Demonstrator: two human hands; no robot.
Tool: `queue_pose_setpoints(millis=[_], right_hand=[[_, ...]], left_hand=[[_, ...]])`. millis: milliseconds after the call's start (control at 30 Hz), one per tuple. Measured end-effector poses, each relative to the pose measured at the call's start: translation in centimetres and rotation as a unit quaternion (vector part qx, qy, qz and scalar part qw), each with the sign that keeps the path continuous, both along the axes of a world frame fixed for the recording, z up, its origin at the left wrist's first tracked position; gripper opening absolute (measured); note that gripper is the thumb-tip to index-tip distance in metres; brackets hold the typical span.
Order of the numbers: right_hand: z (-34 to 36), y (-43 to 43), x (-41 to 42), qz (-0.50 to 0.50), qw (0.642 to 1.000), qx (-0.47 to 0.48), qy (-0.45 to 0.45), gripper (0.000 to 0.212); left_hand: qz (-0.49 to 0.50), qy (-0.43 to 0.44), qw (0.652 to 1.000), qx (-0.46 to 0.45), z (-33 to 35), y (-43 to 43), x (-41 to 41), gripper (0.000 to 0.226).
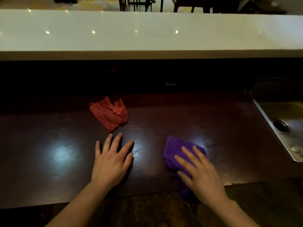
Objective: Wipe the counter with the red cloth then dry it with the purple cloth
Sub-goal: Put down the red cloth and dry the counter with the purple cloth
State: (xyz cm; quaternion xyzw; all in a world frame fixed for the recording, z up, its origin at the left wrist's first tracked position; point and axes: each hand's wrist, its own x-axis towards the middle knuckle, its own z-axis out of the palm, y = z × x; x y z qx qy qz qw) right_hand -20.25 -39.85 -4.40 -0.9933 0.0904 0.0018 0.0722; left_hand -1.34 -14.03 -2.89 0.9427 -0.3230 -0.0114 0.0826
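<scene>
The red cloth point(109, 114) lies crumpled on the dark wooden counter point(49, 145), just beyond my left hand and apart from it. My left hand point(112, 158) rests flat on the counter with its fingers spread and nothing in it. The purple cloth point(177, 150) is bunched on the counter to the right, part of it hanging over the near edge. My right hand point(199, 173) presses flat on top of the purple cloth, fingers apart, covering its near half. A wet sheen shows on the wood just right of the purple cloth.
A steel sink point(282, 123) is set into the counter at the far right. A raised white bar top point(147, 33) runs across the back above a dark recess. Chair legs point(136, 4) stand beyond it.
</scene>
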Motion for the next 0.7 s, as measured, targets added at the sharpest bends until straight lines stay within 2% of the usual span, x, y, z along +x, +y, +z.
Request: queue_pose_setpoints(millis=[100,200,267,333,400,567,633,700], right_hand=[[1.2,-4.0,2.2,-0.108,0.994,-0.03,0.01,0.05],[1.6,-2.5,4.0,-0.189,0.981,-0.028,0.02,0.051],[1.1,1.0,3.2,-0.171,0.985,-0.009,-0.007,0.05],[0.4,3.9,0.9,-0.103,0.995,0.0,-0.011,0.052],[0.3,2.7,-1.3,-0.066,0.998,0.002,0.003,0.054],[1.2,-7.1,-2.6,-0.238,0.971,-0.03,-0.003,0.056],[1.5,-7.7,-0.6,-0.311,0.95,-0.023,0.004,0.053],[1.7,-5.5,1.1,-0.328,0.944,-0.014,-0.007,0.049]], left_hand=[[0.001,0.024,1.0,-0.007,-0.1,-1.7,-0.5,0.052],[0.02,0.047,0.999,-0.001,-0.7,-3.8,-1.6,0.053],[0.036,0.048,0.998,0.002,-1.3,-4.3,-2.1,0.054],[0.037,0.038,0.999,0.002,-1.8,-4.1,-2.2,0.054],[0.037,0.027,0.999,0.001,-2.0,-4.0,-2.1,0.053],[0.034,0.024,0.999,0.01,-2.0,-4.4,-2.1,0.053],[0.033,0.025,0.999,0.015,-1.8,-4.4,-2.2,0.054],[0.034,0.029,0.999,0.02,-1.6,-4.5,-2.4,0.054]])
